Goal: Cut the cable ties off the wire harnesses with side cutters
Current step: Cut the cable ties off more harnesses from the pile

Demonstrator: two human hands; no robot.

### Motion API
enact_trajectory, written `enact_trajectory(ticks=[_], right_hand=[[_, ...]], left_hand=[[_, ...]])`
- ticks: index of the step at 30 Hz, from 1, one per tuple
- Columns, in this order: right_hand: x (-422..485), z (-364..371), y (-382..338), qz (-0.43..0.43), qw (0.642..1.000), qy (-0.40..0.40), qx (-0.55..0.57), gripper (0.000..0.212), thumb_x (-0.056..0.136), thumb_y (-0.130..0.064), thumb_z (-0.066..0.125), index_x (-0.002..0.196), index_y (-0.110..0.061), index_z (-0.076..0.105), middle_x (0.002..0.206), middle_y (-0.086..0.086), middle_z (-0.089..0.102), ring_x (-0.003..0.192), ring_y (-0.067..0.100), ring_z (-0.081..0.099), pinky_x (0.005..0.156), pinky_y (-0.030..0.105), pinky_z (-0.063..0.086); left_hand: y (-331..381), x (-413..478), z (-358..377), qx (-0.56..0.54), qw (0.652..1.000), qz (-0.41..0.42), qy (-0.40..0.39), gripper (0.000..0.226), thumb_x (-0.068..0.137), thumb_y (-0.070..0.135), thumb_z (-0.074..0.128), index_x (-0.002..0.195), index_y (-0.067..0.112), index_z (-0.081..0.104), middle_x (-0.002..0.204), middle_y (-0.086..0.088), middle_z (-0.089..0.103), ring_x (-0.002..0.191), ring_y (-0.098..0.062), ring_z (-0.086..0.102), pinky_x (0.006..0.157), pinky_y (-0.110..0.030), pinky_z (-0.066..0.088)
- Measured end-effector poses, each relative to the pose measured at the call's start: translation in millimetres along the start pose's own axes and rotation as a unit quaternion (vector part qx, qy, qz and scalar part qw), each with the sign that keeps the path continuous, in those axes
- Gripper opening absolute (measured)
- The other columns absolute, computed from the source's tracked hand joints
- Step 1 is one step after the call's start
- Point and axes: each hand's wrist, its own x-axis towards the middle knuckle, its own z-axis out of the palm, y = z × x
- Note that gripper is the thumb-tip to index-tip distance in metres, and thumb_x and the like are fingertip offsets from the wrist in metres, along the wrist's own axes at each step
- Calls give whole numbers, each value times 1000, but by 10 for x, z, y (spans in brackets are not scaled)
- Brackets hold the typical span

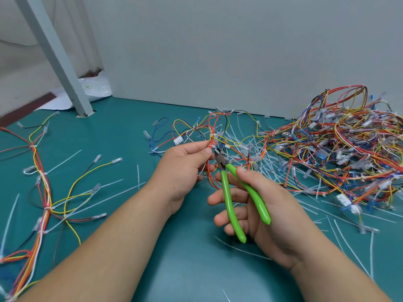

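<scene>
Left hand [185,168] pinched harness [209,129] wires. Right hand [263,205] gripped green cutters [227,197], blades toward 11 o'clock; tips buried among strands, what they bit unclear.

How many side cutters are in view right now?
1. The green-handled side cutters are in the right hand, tips at the harness pinched by the left hand. Another could be hidden under the wire pile at right.
</scene>
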Motion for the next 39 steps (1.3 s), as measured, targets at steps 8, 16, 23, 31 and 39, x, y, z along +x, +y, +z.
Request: enact_trajectory(ticks=[8,16,23,31,39], right_hand=[[-4,12,-5,-2,1000,-8,6,42,80,-51,66,104,-18,77,95,21,74,60,30,70,48,29,54],[-14,19,-15,-12,1000,-8,3,40,80,-50,67,103,-19,78,93,21,74,59,30,70,48,29,54],[-16,24,-4,-15,1000,-2,3,42,80,-49,68,104,-16,77,90,21,73,59,30,69,47,30,54],[6,25,27,-47,997,25,-64,32,82,-45,65,91,-16,75,84,17,71,57,29,67,47,30,51],[10,43,72,-83,984,36,-156,24,84,-44,63,86,-25,76,88,18,70,57,26,67,48,32,53]], left_hand=[[-16,5,-11,2,1000,-2,-4,20,100,19,60,112,23,76,86,9,71,67,-7,64,66,-30,41],[-24,15,-8,1,1000,-1,-6,21,100,19,60,114,22,75,86,9,72,68,-8,64,65,-28,41],[-25,14,-11,-6,1000,-10,-6,21,100,20,60,116,20,75,85,9,71,68,-8,65,63,-27,41],[-22,-10,10,19,1000,11,1,18,98,23,64,95,31,80,86,8,75,72,-11,65,69,-30,43],[-9,-3,22,9,998,21,61,28,93,36,70,70,22,77,75,-11,69,69,-21,51,63,-33,42]])
